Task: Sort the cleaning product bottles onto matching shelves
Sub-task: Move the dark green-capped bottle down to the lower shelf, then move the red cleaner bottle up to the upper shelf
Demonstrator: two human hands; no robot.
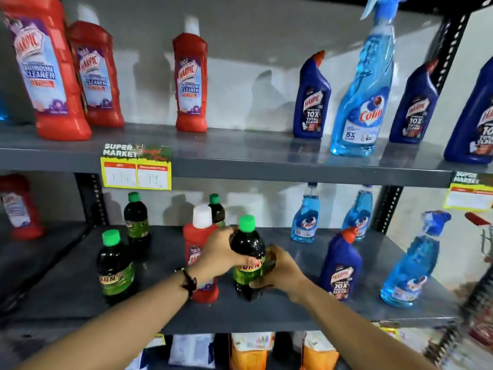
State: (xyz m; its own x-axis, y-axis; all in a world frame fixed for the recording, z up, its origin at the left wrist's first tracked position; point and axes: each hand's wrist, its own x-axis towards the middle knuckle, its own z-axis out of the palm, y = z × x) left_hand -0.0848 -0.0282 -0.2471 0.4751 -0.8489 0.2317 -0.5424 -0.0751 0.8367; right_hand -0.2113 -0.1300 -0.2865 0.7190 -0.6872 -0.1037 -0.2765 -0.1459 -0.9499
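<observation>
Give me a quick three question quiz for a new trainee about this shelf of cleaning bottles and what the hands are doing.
1. True or false: both hands grip the same dark green-capped bottle.
2. How many red bathroom cleaner bottles stand on the upper shelf in view?
3. Which bottle stands right behind the left hand: A red, B spray, C dark blue?

Key: 1 true, the right hand holds it too. 2 three. 3 A, the red white-capped bottle.
</observation>
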